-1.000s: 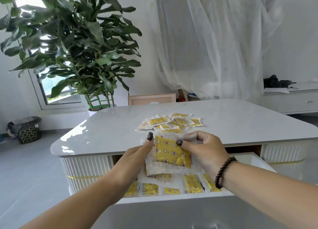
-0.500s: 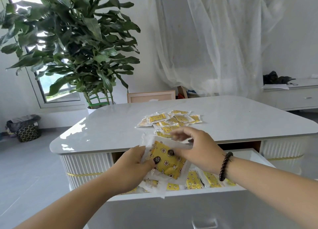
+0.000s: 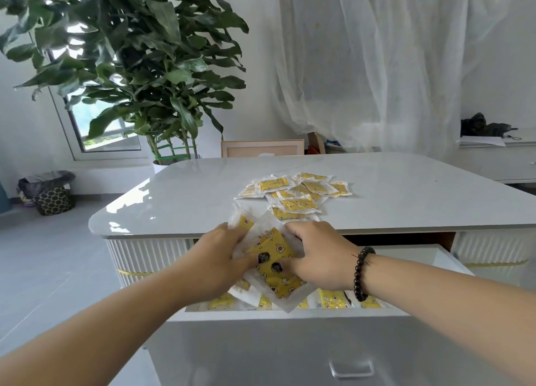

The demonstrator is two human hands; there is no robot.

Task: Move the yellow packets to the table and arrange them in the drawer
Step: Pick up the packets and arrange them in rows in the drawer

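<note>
Over the open white drawer [image 3: 290, 314] my left hand [image 3: 216, 258] and my right hand [image 3: 317, 253] together hold a small stack of yellow packets [image 3: 274, 265] in clear wrappers, thumbs pressed on the top packet. The stack is tilted, with another packet fanning out behind my left fingers. Several more yellow packets [image 3: 330, 298] lie in a row inside the drawer below the hands. A loose pile of yellow packets [image 3: 298, 192] lies on the white table [image 3: 179, 200] just beyond.
A big potted plant [image 3: 139, 66] stands behind the table's left corner. A wooden frame [image 3: 262, 148] leans behind the table. A draped white sheet [image 3: 377, 66] hangs at the back. At the far right is a low white cabinet [image 3: 499, 159], and a dark basket [image 3: 53, 195] sits on the floor at left.
Both hands lowered the packet stack from table-edge height toward the drawer and tilted it. The view shifted slightly upward and closer.
</note>
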